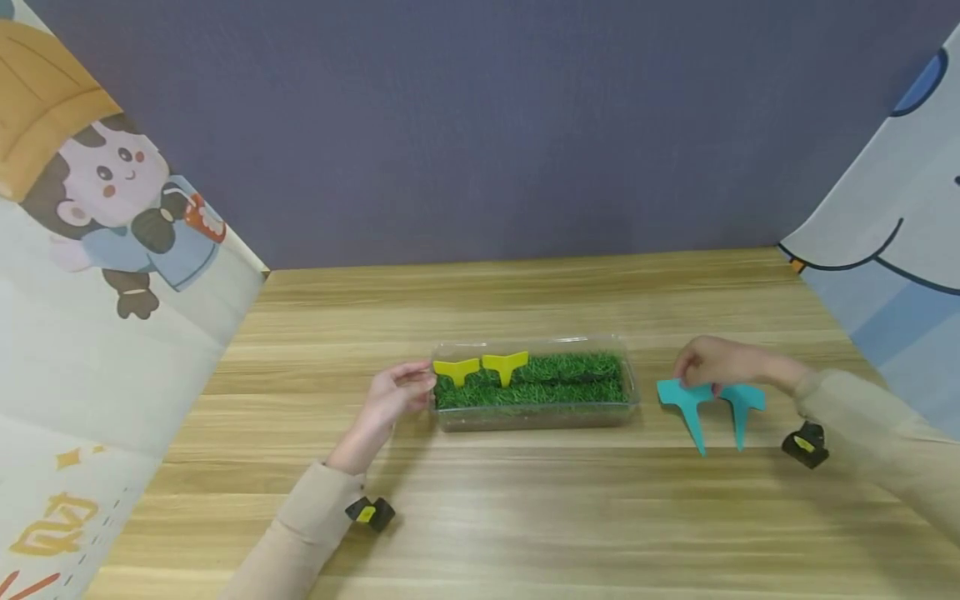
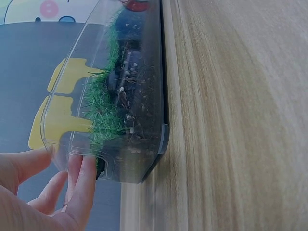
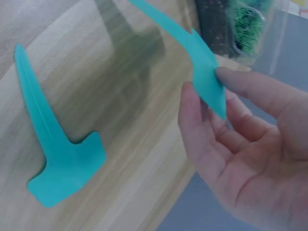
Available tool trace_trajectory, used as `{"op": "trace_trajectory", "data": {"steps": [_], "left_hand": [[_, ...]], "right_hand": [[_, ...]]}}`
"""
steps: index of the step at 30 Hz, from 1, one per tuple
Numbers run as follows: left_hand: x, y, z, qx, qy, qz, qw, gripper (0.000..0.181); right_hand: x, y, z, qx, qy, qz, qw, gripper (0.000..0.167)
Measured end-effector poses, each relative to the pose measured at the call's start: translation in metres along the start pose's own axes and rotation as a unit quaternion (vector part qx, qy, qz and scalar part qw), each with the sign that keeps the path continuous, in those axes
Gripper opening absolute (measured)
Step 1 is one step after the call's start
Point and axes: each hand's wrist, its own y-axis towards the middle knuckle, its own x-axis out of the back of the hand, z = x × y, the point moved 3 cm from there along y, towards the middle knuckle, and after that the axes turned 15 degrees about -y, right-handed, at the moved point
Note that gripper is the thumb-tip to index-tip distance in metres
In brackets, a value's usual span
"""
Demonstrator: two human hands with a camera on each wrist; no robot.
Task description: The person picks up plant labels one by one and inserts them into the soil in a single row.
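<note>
A clear box (image 1: 540, 419) of green grass (image 1: 570, 392) stands mid-table, with two yellow T-shaped tags (image 1: 457, 371) (image 2: 60, 122) upright in its left part. My left hand (image 1: 392, 398) (image 2: 53, 192) is at the box's left end, fingers extended against the clear wall. To the right of the box, my right hand (image 1: 712, 362) (image 3: 255, 130) pinches a teal T-shaped tag (image 1: 688, 402) (image 3: 204, 72) by its wide head, thumb on one face and fingers on the other; its stem points away from the palm. A second teal tag (image 1: 742, 404) (image 3: 65, 163) lies flat on the table beside it.
The wooden table (image 1: 480, 517) runs up to a dark blue-grey wall (image 1: 525, 133). Cartoon-printed panels (image 1: 97, 275) flank it on both sides. A small black device with a yellow mark (image 1: 371, 513) is at the left wrist, another (image 1: 806, 444) at the right.
</note>
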Motion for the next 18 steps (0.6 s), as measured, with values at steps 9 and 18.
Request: {"op": "trace_trajectory", "data": {"steps": [9, 18], "left_hand": [[0.0, 0.0, 0.001, 0.0, -0.001, -0.001, 1.0, 0.039], [0.001, 0.001, 0.002, 0.003, -0.001, -0.001, 1.0, 0.04]], "right_hand": [[0.009, -0.007, 0.009, 0.022, -0.01, -0.04, 0.9989, 0.02], [0.017, -0.014, 0.017, 0.015, -0.009, -0.104, 0.9944, 0.019]]}}
